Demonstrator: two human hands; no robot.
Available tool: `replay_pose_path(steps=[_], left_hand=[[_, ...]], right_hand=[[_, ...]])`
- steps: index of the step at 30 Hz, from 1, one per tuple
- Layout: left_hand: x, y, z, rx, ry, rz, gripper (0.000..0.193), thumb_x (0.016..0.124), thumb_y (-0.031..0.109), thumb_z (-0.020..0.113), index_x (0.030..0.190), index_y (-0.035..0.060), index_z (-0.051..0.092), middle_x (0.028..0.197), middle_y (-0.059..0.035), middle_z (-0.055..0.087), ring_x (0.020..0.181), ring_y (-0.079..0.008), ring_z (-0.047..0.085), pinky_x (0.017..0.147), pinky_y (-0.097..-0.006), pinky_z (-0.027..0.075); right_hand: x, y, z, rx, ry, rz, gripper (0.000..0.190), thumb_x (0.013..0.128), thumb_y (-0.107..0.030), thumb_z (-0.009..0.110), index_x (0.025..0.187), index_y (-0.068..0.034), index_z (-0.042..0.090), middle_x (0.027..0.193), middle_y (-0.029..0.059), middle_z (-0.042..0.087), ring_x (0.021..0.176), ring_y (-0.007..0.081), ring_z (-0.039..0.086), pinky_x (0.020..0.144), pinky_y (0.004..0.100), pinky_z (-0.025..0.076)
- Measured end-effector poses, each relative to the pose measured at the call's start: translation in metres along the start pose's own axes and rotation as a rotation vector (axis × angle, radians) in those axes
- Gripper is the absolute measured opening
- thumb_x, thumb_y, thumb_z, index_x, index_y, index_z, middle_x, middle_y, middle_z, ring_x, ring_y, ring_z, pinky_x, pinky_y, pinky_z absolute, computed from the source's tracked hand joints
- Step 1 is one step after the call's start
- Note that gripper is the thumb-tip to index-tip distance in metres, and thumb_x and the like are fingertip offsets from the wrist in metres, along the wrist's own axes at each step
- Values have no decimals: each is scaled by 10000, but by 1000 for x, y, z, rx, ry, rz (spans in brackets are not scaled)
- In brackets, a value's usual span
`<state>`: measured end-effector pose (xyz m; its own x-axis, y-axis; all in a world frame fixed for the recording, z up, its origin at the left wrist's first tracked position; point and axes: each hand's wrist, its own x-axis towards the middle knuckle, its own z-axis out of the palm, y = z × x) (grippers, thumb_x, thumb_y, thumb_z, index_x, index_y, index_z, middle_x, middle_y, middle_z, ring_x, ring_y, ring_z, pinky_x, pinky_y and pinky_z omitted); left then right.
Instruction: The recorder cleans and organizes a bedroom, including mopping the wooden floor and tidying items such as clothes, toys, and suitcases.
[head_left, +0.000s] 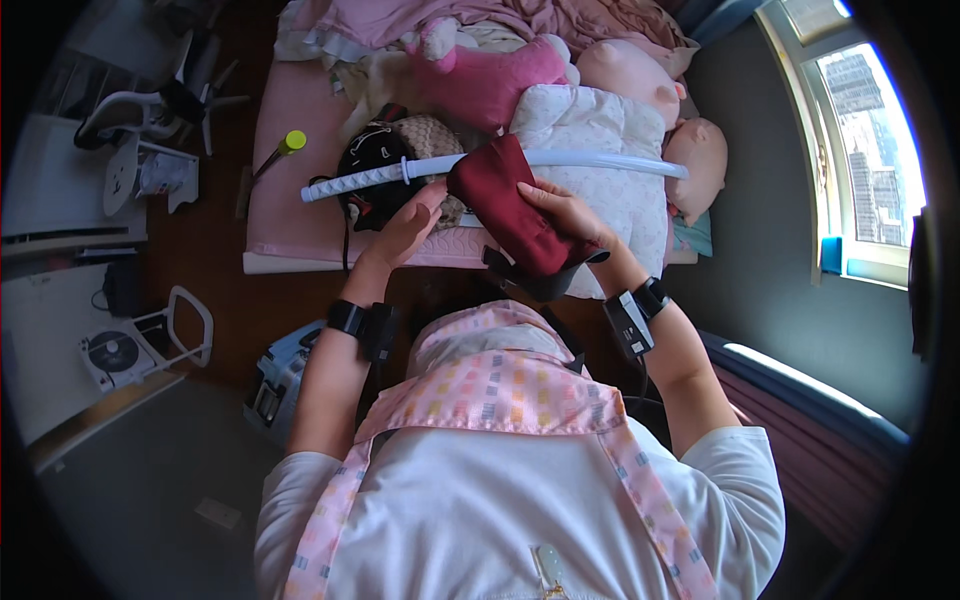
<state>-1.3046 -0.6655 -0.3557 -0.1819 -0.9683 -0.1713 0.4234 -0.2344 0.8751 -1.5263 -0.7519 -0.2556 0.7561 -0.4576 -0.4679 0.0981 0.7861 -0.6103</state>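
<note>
My right hand (566, 210) grips a dark red fabric piece (499, 202) by its right side, thumb on top; black straps hang from its lower end. What the fabric piece is, I cannot tell. My left hand (411, 225) is held flat with nothing in it, fingertips close to the red fabric's left edge. Behind both hands lies a toy katana (600, 158) in pale blue-white, its wrapped handle (360, 182) pointing left. The red fabric hides part of its length. Under the handle are a black bag-like item (367, 154) and a beige patterned one (435, 139).
A bed (292, 217) with pink bedding lies before me. On it are a pink plush toy (487, 82), a white quilted pad (592, 120) and pale pink plush toys (697, 169). A blue suitcase (281, 375) stands on the floor at left. A window (870, 150) is at right.
</note>
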Motion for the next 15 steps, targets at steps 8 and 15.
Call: replay_pose_path(steps=[8,15], left_hand=[[-77,85,56,202,255,199,425,798,155,508,1185,-13,454,1046,-51,549,902,-95,502,822,-232,393],[-184,78,38,-376,719,350,232,820,218,451,620,111,404,936,-119,570,1006,-239,496,854,-354,403]], right_hand=[[41,-11,36,-515,-224,246,284,862,-256,520,1015,-19,544,887,46,603,755,96,588,665,221,488],[87,36,64,-754,-468,50,169,879,-229,494,944,-73,489,841,16,568,784,86,557,702,220,456]])
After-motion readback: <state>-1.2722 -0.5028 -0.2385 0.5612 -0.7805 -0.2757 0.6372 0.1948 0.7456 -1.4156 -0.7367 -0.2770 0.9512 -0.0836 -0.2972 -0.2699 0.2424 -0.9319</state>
